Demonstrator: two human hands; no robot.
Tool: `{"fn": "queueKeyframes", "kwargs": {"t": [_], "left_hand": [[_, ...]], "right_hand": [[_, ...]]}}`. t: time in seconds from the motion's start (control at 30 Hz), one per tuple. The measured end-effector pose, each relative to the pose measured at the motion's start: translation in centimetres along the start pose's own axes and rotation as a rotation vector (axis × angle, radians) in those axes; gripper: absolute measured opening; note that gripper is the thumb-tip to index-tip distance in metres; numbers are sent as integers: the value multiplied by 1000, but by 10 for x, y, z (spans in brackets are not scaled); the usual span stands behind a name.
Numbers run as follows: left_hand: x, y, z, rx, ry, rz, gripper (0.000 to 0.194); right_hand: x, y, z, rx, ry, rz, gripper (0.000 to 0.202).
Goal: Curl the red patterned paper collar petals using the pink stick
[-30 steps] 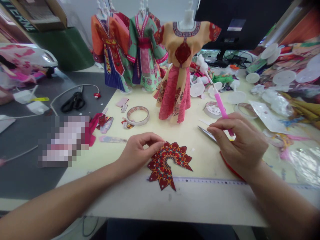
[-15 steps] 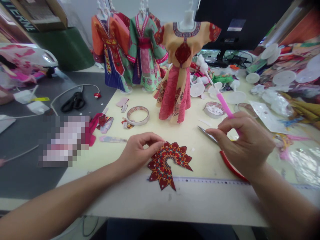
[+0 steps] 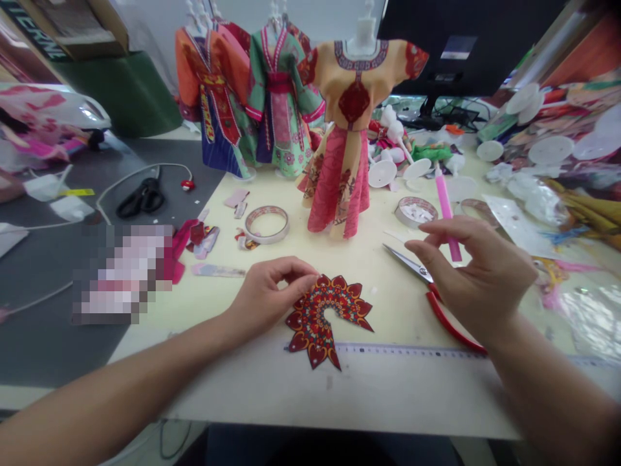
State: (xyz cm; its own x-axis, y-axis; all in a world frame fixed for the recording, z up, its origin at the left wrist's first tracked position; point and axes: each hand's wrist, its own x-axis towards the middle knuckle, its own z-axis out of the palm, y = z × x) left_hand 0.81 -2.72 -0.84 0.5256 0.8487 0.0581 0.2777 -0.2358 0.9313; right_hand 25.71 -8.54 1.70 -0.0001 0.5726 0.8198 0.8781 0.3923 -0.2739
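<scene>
Here, the left hand (image 3: 272,288) has its fingers pinching the edge of a red pointy piece (image 3: 309,318) on the desk (image 3: 242,382), by the ruler (image 3: 412,351). The right hand (image 3: 482,278) holds a pink pen (image 3: 443,197), thumb and pointing finger apart.

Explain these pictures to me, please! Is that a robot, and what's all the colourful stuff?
No robot here: you're seeing a person's two bare hands. Every picture comes from one camera worn on the person's head, looking forward and down.

The left hand pinches the edge of a red patterned piece, shaped like a ring with a gap and a pointed outer edge. The right hand holds a pink pen-like tool above the table.

A ruler lies partly under the piece. Red-handled scissors lie near the right hand, and a tape roll sits farther back. Behind them are little dresses on stands.
</scene>
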Motion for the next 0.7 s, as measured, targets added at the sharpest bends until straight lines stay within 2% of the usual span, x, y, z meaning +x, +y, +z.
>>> {"fn": "queueKeyframes", "kwargs": {"t": [0.2, 0.3, 0.5, 0.63, 0.7], "left_hand": [[-1, 0, 0, -2, 0, 6, 11], [-1, -1, 0, -7, -1, 2, 11], [0, -1, 0, -4, -10, -12, 11], [1, 1, 1, -1, -19, -29, 12], [2, 1, 1, -3, -24, -33, 13]], "right_hand": [[-1, -3, -2, -37, -10, 40, 26], [-1, -3, -3, -22, 32, 24, 28], [-2, -6, -3, 37, 38, 57, 52], [-4, -7, -1, 98, 88, -36, 48], [-5, -8, -1, 119, 73, -81, 44]]}}
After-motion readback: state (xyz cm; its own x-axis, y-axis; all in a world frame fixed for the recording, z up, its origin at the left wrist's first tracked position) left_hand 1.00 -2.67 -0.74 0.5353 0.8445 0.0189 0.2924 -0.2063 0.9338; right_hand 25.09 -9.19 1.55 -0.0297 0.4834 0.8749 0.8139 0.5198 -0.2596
